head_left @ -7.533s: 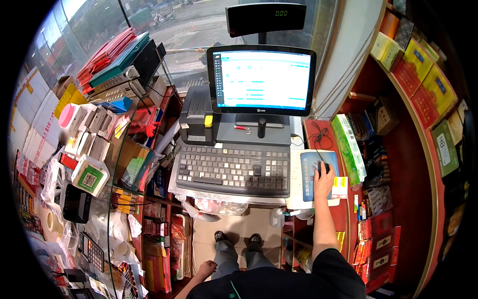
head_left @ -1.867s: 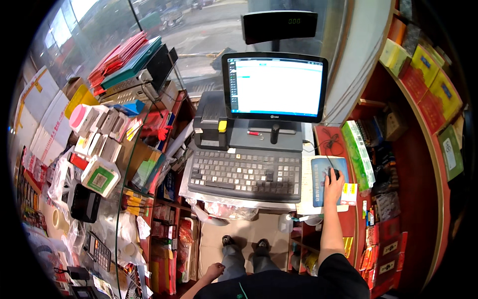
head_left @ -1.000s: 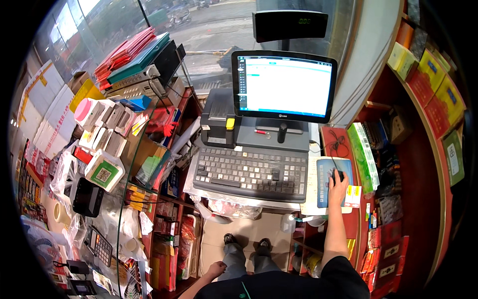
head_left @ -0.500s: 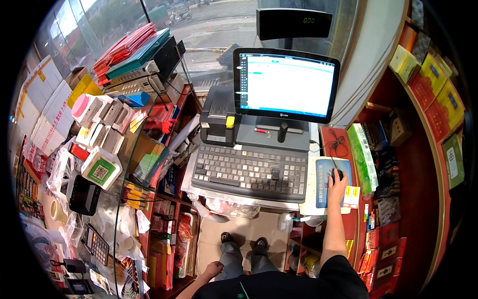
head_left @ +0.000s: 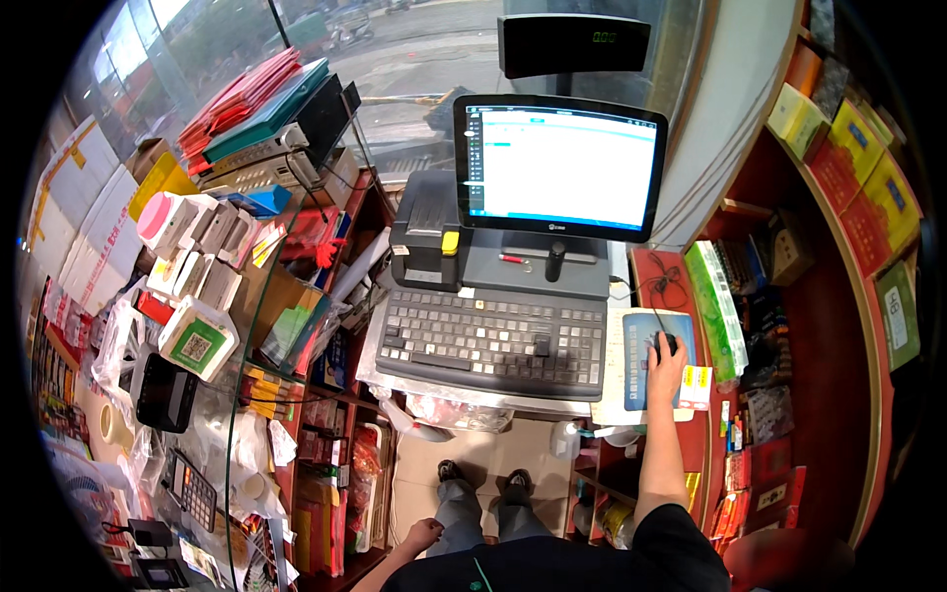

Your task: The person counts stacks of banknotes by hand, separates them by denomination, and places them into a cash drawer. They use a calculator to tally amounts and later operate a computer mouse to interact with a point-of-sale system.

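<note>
right hand [head_left: 667,367] gripping mouse [head_left: 668,342] on pad [head_left: 639,340], right of keyboard [head_left: 490,340] | left hand [head_left: 422,536] loosely open, low, holding nothing

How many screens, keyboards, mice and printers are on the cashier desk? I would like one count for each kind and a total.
Screens: 2, the monitor and the small display above it
Keyboards: 1, keyboard
Mice: 1, mouse under the right hand
Printers: 1, black printer
Total: 5
</note>
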`<state>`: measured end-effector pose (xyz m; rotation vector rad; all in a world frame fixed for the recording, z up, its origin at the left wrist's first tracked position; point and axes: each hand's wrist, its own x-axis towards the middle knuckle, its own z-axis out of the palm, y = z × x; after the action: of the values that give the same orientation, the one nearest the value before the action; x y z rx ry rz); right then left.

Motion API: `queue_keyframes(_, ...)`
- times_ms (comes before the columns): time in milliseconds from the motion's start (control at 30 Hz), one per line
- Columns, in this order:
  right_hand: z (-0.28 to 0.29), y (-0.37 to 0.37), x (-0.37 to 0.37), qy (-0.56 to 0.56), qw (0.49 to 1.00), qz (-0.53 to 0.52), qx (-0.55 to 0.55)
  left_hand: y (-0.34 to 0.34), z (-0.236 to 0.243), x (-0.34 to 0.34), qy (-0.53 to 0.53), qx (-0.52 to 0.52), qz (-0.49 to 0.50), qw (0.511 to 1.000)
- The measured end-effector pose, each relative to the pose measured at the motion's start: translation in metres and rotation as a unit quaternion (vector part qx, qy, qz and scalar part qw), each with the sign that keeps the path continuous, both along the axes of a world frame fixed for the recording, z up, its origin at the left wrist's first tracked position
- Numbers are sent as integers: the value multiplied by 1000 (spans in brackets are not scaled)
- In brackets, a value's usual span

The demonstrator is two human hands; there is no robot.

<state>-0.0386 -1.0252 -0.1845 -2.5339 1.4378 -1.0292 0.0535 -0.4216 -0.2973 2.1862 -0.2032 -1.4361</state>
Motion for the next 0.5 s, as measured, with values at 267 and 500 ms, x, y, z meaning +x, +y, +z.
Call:
queue_keyframes(267, 1, -2, -2, -19, 999, -19, 20, 2, -4, 0, 13, 13, 4, 1000)
queue_keyframes(500, 2, -9, 2, -23, 997, -64, 21, 13, -33, 4, 22, 6, 1, 1000)
